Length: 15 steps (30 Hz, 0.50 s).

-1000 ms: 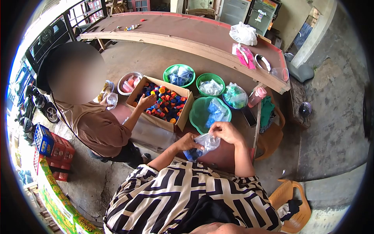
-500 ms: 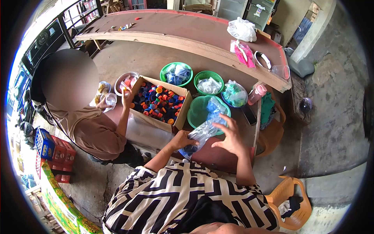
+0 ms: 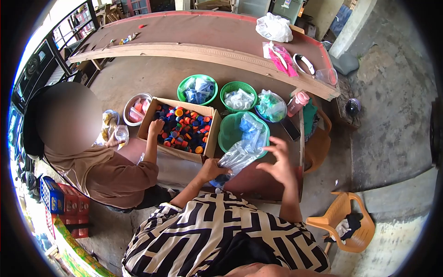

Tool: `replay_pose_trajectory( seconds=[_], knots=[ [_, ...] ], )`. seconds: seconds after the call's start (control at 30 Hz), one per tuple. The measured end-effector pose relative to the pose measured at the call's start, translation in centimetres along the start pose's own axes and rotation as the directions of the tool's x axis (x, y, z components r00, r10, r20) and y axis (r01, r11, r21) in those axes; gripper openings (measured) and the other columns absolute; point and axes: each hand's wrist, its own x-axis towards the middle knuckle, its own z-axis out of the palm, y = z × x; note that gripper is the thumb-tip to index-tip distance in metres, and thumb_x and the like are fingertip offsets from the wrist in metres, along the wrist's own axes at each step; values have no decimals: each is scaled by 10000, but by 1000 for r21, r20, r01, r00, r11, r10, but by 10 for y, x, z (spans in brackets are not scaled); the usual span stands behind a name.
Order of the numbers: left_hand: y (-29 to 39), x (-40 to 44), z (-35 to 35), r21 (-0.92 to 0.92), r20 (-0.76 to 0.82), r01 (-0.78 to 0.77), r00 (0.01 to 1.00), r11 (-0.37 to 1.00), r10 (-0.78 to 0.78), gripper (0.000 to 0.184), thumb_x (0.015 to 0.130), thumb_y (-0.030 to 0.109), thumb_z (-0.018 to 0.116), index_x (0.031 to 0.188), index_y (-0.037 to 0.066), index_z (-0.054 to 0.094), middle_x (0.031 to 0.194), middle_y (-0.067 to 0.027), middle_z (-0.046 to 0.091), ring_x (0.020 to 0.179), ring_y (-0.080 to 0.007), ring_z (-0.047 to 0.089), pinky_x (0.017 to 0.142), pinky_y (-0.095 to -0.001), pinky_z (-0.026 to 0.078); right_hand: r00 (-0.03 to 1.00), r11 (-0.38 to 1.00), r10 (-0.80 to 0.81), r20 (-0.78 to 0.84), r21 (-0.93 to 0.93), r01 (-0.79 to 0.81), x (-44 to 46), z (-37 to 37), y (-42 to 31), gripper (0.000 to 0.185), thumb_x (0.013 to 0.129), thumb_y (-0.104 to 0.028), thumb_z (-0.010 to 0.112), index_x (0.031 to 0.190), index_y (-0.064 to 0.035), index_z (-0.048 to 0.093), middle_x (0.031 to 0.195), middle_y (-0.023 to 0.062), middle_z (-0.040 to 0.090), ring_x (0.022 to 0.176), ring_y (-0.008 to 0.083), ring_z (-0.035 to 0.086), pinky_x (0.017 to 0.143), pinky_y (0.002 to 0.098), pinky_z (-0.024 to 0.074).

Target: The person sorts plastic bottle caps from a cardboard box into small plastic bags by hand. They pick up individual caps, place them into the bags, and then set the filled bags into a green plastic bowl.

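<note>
My left hand (image 3: 211,171) is closed on a clear plastic bag (image 3: 237,158), with dark blue contents showing near its lower end. The bag's other end stretches up to a green basket (image 3: 226,138) that has more bluish plastic in it. To the right of the bag, my right hand (image 3: 279,161) is raised with fingers spread and nothing in it. A cardboard box (image 3: 211,141) full of bottle caps (image 3: 184,125), mostly blue, orange and red, stands left of the green basket.
A co-worker's hand (image 3: 157,128) reaches into the box; their other hand holds a clear bag (image 3: 122,133). Behind stand a metal bowl (image 3: 126,111), two green baskets (image 3: 180,94) (image 3: 223,101) and a blue basket (image 3: 272,119). A phone (image 3: 290,129) and pink bottle (image 3: 297,104) lie right.
The co-worker's hand has moved down from above the box's left edge into the caps. My head view has shifted slightly. My left hand keeps the bag; my right hand stays open.
</note>
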Motion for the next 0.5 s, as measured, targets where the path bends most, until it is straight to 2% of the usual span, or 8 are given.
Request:
replay_pose_trajectory(
  seconds=[0.07,0.2,0.27,0.33,0.4,0.43,0.47,0.5],
  knots=[
    [3,4,7,45,-6,-95,995,994,96,409,666,284,848,879,-31,698,680,-85,678,610,-86,593,615,-309,495,999,981,-32,34,-191,37,-4,30,-17,411,626,-197,853,969,-97,650,1264,96,498,1161,291,479,956,400,398],
    [-2,5,11,28,67,-94,994,995,92,394,689,277,835,900,-28,702,706,-102,690,625,-88,611,627,-307,504,997,982,6,-79,-187,-21,-12,56,13,282,682,-146,814,888,-74,635,1217,89,527,1132,280,495,941,388,406],
    [-11,6,11,-9,67,-99,993,995,99,394,694,277,833,908,-27,702,706,-94,690,626,-80,604,626,-300,504,949,989,135,-284,-12,-145,-5,41,-1,175,741,-81,760,801,-49,599,1160,91,549,1097,268,517,920,375,423],
    [-16,6,7,-42,56,-101,993,994,104,393,699,276,832,916,-25,703,707,-87,689,626,-71,598,625,-294,504,850,894,357,-388,404,-192,-10,37,19,166,822,-76,707,931,-49,584,1155,81,541,1019,197,560,902,359,448],
    [-15,3,9,-119,48,-80,995,990,86,363,701,278,829,858,-23,701,670,-99,679,588,-91,602,604,-303,494,886,913,348,-305,325,-247,-16,22,25,290,836,-100,707,1072,-59,545,1230,85,517,1065,199,549,929,380,449],
    [-13,2,10,-124,46,-78,995,989,85,363,701,278,829,858,-23,701,670,-99,679,588,-91,602,604,-303,494,878,857,439,-190,382,-346,-20,22,26,478,807,-81,733,1213,-56,482,1302,116,479,1149,233,514,962,401,442],
    [-11,2,11,-128,66,-73,994,989,82,359,704,275,829,856,-24,702,676,-99,681,596,-84,599,606,-300,494,879,858,439,-188,379,-348,-24,25,26,478,807,-81,733,1213,-56,482,1302,116,479,1149,233,514,962,401,442],
    [-10,1,13,-131,87,-65,993,989,76,355,708,272,828,854,-25,702,682,-100,682,605,-76,596,608,-297,494,892,811,450,-43,438,-387,-29,31,23,567,788,-68,748,1266,-54,443,1321,131,463,1168,241,505,962,399,448]
  ],
)
